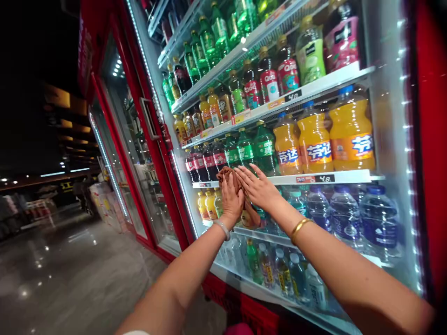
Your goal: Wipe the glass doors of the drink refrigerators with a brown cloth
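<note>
Head cam, from my remote seat: I've got both bare hands up at a glass door point(279, 211) of a lit drinks fridge. L hand point(231, 200) lies on a bunched brown cloth point(224, 173) — its fingers are extended, slightly apart, pressing rather than pinching. The cloth pokes out past those fingertips and fills the gap toward R hand point(257, 188). R fingers are straight and a bit fanned, tips by the cloth's right edge; can't tell how hard they bear on it or the glass.

Behind the pane, green btls point(264, 146) stand just above the R fingertips, dark cola btls point(206, 160) up-left of the L ones. Orange soda btls point(316, 144) are right of and above the R fingers; purple-capped water btls point(345, 218) sit lower, farther right. Small yellow btls point(209, 204) are left of the L fingers, approx. level w/ the palm. Wrists, below the fingers: pale bracelet point(221, 229) on L, gold bangle point(299, 230) on R. Red frame point(167, 204) runs well left of the fingers — shiny floor point(98, 274) beyond, lower left.
</note>
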Available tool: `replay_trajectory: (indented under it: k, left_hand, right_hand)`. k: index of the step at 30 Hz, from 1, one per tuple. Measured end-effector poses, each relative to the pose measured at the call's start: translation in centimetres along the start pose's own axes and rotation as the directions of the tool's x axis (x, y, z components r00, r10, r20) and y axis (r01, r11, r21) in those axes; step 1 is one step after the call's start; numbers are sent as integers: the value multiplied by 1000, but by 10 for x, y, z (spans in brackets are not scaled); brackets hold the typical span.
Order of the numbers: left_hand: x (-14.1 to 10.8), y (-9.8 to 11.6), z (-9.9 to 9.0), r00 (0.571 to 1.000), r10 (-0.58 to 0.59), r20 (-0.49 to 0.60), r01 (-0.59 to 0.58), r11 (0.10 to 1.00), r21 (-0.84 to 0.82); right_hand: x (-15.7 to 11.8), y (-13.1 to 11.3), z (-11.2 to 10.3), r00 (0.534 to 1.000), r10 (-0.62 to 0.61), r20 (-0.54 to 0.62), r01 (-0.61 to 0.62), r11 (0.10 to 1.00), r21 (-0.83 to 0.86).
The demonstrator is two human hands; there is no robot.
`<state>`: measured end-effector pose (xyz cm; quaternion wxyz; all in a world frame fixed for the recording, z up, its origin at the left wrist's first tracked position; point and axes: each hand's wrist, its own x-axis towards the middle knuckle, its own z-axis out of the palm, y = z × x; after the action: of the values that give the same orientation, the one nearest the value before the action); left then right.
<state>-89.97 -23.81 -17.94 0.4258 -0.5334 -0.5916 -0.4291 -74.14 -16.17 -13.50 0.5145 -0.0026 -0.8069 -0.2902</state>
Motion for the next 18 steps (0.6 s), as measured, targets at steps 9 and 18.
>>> replay_trajectory:
  k: [9, 18]
  left_hand:
    - [11, -23, -20, 976, 194, 97, -199, 979, 42]
    - [27, -9, -20, 965, 246, 94, -241, 969, -59]
  right_hand:
    - [7, -1, 3, 998, 54, -39, -50, 995, 84]
    - [0, 0, 5, 993, 109, -55, -96, 974, 203]
